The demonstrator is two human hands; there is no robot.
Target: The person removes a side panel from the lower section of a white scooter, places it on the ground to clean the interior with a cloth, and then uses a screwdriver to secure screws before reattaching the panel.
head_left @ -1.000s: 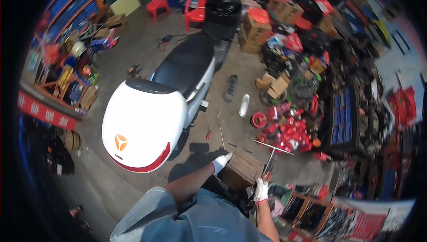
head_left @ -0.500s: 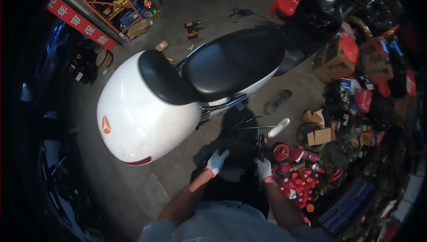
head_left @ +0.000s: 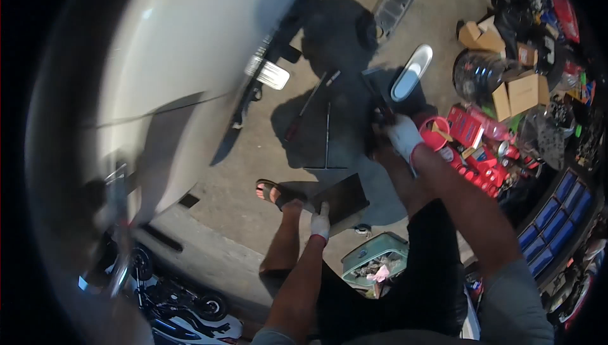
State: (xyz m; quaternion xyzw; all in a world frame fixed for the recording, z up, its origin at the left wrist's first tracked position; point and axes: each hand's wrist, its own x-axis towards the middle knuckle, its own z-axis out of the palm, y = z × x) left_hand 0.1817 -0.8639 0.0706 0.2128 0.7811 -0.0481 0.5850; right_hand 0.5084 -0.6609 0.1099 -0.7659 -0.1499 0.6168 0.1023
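My left hand (head_left: 321,223), in a white glove, grips the lower edge of a dark flat rectangular panel (head_left: 343,198), thumb on top. My right hand (head_left: 404,137), also gloved, is closed around a dark, slim tool (head_left: 382,108) that points away from me; its kind is unclear in shadow. On the floor between and beyond my hands lie a T-handle wrench (head_left: 327,139) and a screwdriver (head_left: 305,109). A white oval cover (head_left: 411,72) rests beyond my right hand. At the left looms the white scooter body (head_left: 183,34).
An open green toolbox (head_left: 367,251) stands between my legs. Red bottles and cans (head_left: 484,167), a cardboard box (head_left: 520,95) and blue bins (head_left: 554,218) crowd the right. A grey oval part (head_left: 396,9) lies farther off. Another motorbike (head_left: 183,300) shows at lower left.
My view has swung down and closer to the floor beside the scooter. My left hand, free before, now holds the dark panel. The green toolbox has come into view.
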